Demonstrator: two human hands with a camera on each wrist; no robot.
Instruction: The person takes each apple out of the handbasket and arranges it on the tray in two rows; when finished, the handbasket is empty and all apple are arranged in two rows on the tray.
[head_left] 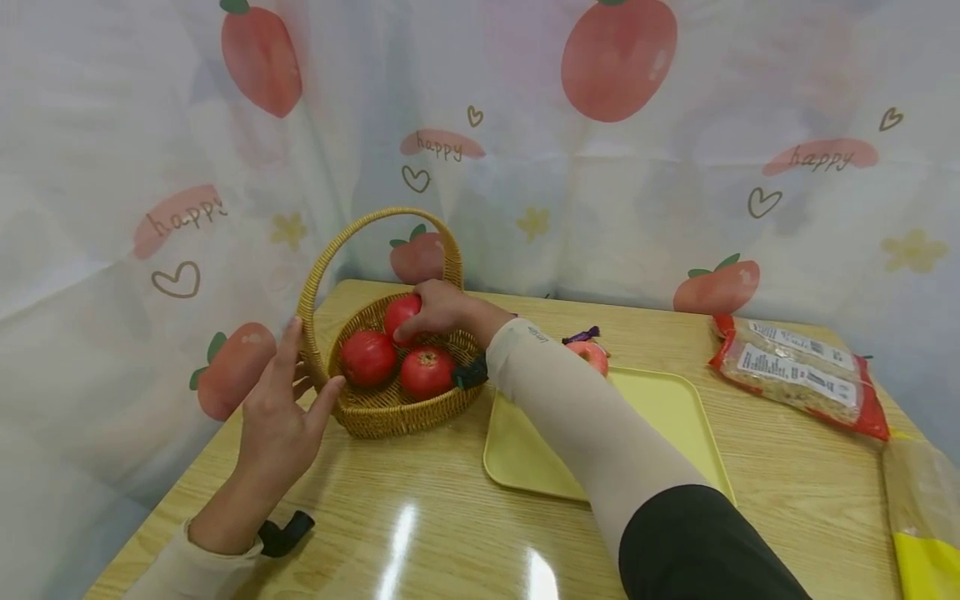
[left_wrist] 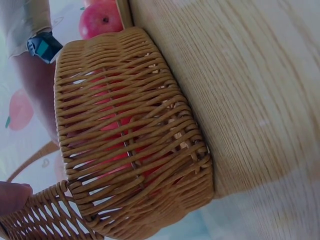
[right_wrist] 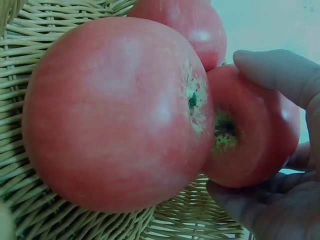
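Observation:
A wicker basket (head_left: 397,417) with a tall arched handle stands on the table at the left. My left hand (head_left: 279,421) holds the left foot of the handle between thumb and fingers. In the left wrist view only a thumb (left_wrist: 14,197) shows, at the handle's base. Inside the basket my right hand (head_left: 442,308) grips a red apple (head_left: 401,315) at the back, its thumb and fingers round the sides. Two more apples lie in front of it, one on the left (head_left: 368,358) and a nearer one (head_left: 427,372). In the right wrist view the gripped apple (right_wrist: 255,132) touches a neighbouring apple (right_wrist: 115,115).
A yellow tray (head_left: 525,467) lies right of the basket, partly under my right arm. Beside its back edge is another pinkish-red apple (head_left: 590,357), with something purple (head_left: 582,335) behind. Farther right lie a red-edged bag (head_left: 798,375) and a clear-and-yellow bag (head_left: 926,517).

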